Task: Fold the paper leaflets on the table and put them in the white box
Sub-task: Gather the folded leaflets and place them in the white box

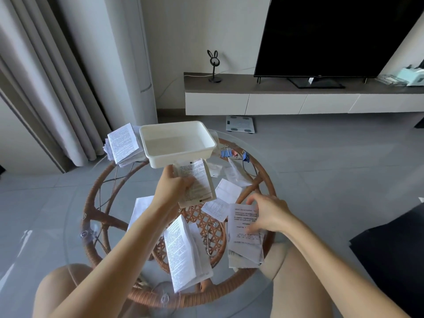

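The white box [177,143] stands empty at the far side of the round glass table [68,214]. My left hand [171,187] grips a folded leaflet [197,182] just in front of the box, above the table. My right hand [267,214] rests with curled fingers on a printed leaflet [243,228] that tops a small pile at the table's right side. A long folded leaflet [183,253] lies near the front. Small folded leaflets [220,200] lie in the middle, and a thick stack of leaflets [122,145] sits left of the box.
Binder clips [236,154] lie right of the box, with clear plastic bits near them. The glass top sits on a rattan frame [96,198]. My bare knees are under the near edge. A TV stand, a television and a floor scale are beyond the table.
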`<state>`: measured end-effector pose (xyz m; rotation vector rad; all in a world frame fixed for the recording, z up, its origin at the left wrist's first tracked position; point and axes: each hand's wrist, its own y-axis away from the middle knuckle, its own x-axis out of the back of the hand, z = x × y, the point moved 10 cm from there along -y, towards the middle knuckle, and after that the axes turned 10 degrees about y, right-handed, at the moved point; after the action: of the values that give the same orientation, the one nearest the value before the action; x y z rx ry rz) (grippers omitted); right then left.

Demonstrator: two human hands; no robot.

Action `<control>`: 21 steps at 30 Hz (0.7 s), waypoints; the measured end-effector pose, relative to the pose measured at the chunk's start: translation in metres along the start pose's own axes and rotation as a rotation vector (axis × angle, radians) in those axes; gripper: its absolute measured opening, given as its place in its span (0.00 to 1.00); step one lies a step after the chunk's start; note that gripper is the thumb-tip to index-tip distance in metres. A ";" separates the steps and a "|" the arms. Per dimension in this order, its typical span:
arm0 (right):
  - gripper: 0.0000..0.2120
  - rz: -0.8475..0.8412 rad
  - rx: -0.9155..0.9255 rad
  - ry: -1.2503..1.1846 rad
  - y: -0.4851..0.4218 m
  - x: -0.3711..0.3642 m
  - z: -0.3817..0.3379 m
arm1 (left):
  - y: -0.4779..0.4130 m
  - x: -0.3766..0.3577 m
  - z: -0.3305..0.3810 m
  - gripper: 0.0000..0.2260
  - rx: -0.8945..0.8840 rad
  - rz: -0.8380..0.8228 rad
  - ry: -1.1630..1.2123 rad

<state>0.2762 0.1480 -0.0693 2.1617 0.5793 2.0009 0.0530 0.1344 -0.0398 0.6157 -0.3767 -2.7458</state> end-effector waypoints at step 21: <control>0.08 0.376 0.167 -0.506 -0.003 0.074 -0.052 | 0.000 -0.024 -0.022 0.11 0.087 -0.103 -0.228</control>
<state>0.2272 0.1698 0.0045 2.9135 0.2855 1.4737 0.0836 0.1383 -0.0505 0.3511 -0.5331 -2.9203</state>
